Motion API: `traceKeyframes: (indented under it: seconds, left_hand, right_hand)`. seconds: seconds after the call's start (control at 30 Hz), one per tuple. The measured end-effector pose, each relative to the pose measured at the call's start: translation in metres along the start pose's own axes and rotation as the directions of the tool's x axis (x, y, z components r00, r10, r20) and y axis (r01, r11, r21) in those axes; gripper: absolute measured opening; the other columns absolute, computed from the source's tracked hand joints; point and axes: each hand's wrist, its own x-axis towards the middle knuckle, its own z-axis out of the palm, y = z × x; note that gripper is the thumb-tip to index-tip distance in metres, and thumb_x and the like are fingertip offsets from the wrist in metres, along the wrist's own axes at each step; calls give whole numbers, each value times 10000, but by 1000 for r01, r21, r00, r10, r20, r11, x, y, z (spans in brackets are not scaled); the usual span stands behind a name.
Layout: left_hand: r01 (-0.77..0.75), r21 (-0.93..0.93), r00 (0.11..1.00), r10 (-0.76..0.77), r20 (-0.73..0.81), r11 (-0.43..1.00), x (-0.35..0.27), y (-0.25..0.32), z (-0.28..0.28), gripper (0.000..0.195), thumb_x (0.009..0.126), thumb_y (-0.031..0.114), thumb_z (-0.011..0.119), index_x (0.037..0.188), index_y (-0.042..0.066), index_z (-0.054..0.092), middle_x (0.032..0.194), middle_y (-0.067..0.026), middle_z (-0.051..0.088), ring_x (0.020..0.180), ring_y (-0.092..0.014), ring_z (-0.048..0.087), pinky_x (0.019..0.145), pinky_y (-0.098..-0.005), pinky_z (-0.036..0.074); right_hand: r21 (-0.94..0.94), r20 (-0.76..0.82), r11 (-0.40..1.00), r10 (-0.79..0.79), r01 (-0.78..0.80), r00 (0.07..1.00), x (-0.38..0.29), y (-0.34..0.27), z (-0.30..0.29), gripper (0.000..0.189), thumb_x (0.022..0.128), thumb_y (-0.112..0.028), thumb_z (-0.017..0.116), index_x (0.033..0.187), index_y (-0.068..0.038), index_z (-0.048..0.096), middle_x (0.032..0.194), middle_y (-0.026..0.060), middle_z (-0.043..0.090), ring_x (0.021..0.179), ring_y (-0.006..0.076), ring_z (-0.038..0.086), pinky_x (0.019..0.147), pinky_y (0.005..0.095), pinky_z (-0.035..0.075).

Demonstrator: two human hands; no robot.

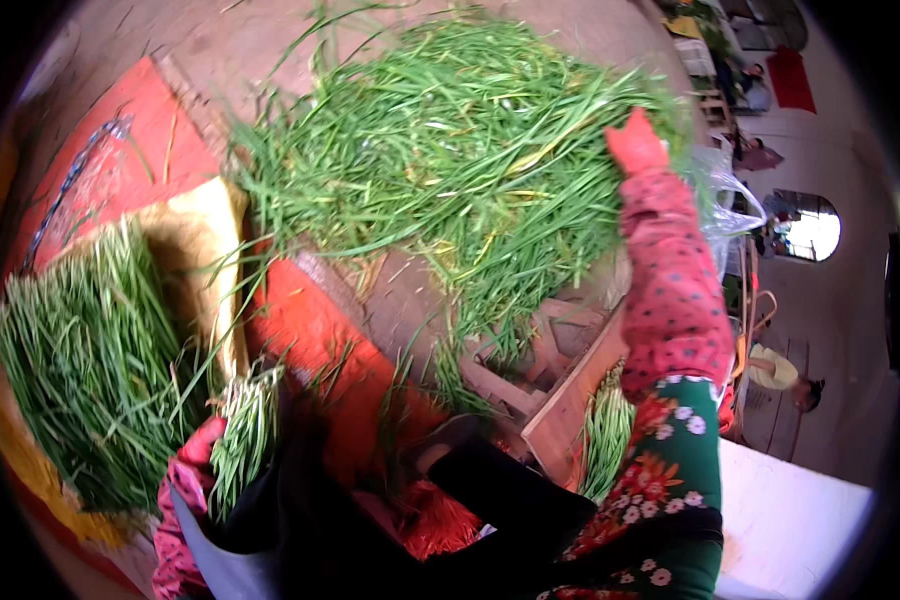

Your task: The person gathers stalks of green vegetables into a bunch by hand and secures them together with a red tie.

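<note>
My left hand (201, 442), in a red glove, grips a small bunch of chive-like greens (246, 427), its pale cut ends pointing up. To the left of it, a large stack of aligned greens (94, 337) lies on yellow sheeting (199, 225). My right arm is stretched far out, and my red-gloved right hand (636, 141) is at the right side of a broad, loose pile of long green leaves (450, 142). Its fingers are blurred against the leaves, so whether they hold any cannot be told.
Red sheeting (292, 300) runs beneath and beside the pile. A small wooden stool (510, 386) and a wooden board (570, 401) stand before me, with another bundle of greens (607, 427) beside them. A clear plastic bag (720, 195) hangs at the right. Several people are farther off.
</note>
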Motion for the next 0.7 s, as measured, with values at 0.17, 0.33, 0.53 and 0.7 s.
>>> traceKeyframes:
  seconds: [0.17,0.33,0.53,0.7]
  left_hand:
    - [47,16,999,-47,15,999,-3,7,10,693,807,320,639,1366,12,369,1343,-133,463,1228,-232,455,1064,-363,313]
    - [88,-124,993,-77,91,988,-12,16,31,491,878,287,564,1289,28,487,1212,-127,578,1077,-226,584,984,-349,427]
    - [81,159,992,-64,-111,984,-4,22,35,506,810,361,671,1181,35,564,1026,-92,658,876,-184,645,799,-328,517]
    - [144,538,989,-112,-91,831,-1,33,36,580,854,433,609,1237,7,517,1146,-55,600,1007,-129,571,888,-298,455]
  right_hand:
    - [-151,364,949,-207,277,908,-35,-13,-41,611,798,-382,564,1330,-108,446,1201,185,570,1094,319,560,935,402,426]
    - [853,494,516,-742,-85,453,-248,-153,18,505,827,-219,660,1276,-83,474,1079,73,621,979,154,586,840,299,464]
    - [764,146,-184,-884,-619,444,-429,-266,41,577,837,-300,672,1267,-7,423,1184,76,519,1123,174,467,971,318,364]
    - [686,242,-144,-879,-713,410,-428,-281,59,435,814,-187,699,1159,-2,507,1051,61,606,961,141,563,842,277,454]
